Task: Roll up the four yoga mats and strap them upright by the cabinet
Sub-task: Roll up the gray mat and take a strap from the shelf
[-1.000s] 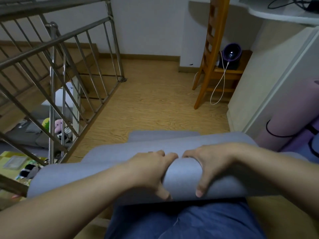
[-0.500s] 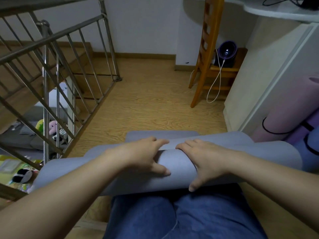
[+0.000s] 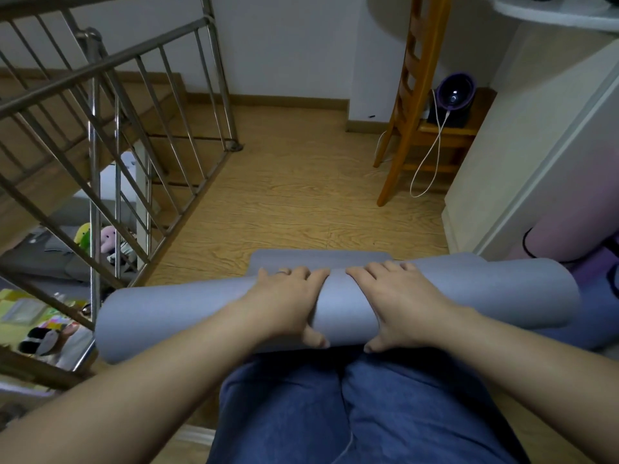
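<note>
A grey-blue yoga mat (image 3: pixel 174 316) lies across the floor in front of my knees, almost fully rolled, with a short flat tail showing beyond the roll. My left hand (image 3: pixel 284 299) and my right hand (image 3: pixel 398 299) sit side by side on the middle of the roll, fingers over the top and thumbs curled under its near side. At the right, a pink rolled mat (image 3: pixel 569 229) with a black strap leans against the white cabinet (image 3: pixel 522 155). A purple rolled mat (image 3: pixel 599 269) stands beside it, partly cut off by the frame edge.
A metal stair railing (image 3: pixel 110 155) borders the left side, with the stairwell and clutter below. A wooden chair (image 3: pixel 405 105) stands ahead at the right, with a purple device (image 3: pixel 455 95) and a white cable behind it. Wooden floor lies ahead of the mat.
Both hands have shifted forward over the top of the roll, and the roll has moved away from me, leaving less flat mat showing. The view has tilted slightly.
</note>
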Motion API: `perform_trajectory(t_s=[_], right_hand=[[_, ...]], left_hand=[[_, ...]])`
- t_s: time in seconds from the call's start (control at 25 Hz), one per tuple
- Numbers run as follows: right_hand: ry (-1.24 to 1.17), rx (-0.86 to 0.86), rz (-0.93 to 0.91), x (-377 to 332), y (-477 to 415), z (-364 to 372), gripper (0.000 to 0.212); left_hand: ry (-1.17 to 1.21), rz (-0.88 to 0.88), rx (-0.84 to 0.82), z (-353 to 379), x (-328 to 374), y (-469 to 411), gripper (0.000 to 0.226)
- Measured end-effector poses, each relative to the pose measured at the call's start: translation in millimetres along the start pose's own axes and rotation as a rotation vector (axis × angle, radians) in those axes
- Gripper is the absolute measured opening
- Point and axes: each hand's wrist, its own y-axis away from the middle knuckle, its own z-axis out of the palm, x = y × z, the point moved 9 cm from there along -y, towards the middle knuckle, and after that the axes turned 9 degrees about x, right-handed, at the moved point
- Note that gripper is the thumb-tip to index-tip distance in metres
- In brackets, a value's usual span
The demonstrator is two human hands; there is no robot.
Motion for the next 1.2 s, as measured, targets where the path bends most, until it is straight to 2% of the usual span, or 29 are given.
perform_trajectory(t_s=[0.08,0.32,0.4,0.52,0.68,0.8,0.88,0.96,1.04,1.12,1.2], right_hand=[[-0.05,-0.037,-0.005,6,-8,0,0.103],[-0.07,-0.096,-0.07,14,-21,-46,0.1],[-0.132,-0.123,-0.083,17,-13,-68,0.097],[-0.264,-0.259,-0.1,8,12,-63,0.088],[-0.314,-0.405,-0.073,-10,37,-15,0.091],[-0.363,-0.448,-0.055,-7,36,-3,0.091],[-0.321,-0.397,-0.064,-4,33,-12,0.099],[-0.198,-0.229,-0.094,-8,31,-28,0.103],[-0.108,-0.101,-0.152,-25,36,-31,0.102],[-0.066,-0.069,-0.146,-28,36,-19,0.107],[-0.118,-0.115,-0.104,-16,26,-12,0.111]], left_hand=[[-0.128,-0.002,0.14,-3,8,6,0.11],[-0.039,0.041,0.31,-56,6,9,0.097],[-0.012,0.069,0.318,-76,10,17,0.097],[0.028,0.113,0.21,-71,22,34,0.097],[0.136,0.124,-0.014,-21,41,48,0.091],[0.252,0.075,-0.17,-4,35,36,0.089],[0.327,0.05,-0.308,2,27,24,0.088],[0.427,0.031,-0.437,5,21,15,0.083],[0.484,0.011,-0.486,3,16,7,0.079],[0.419,0.036,-0.381,-4,15,3,0.085],[0.291,0.083,-0.094,-19,16,4,0.082]])
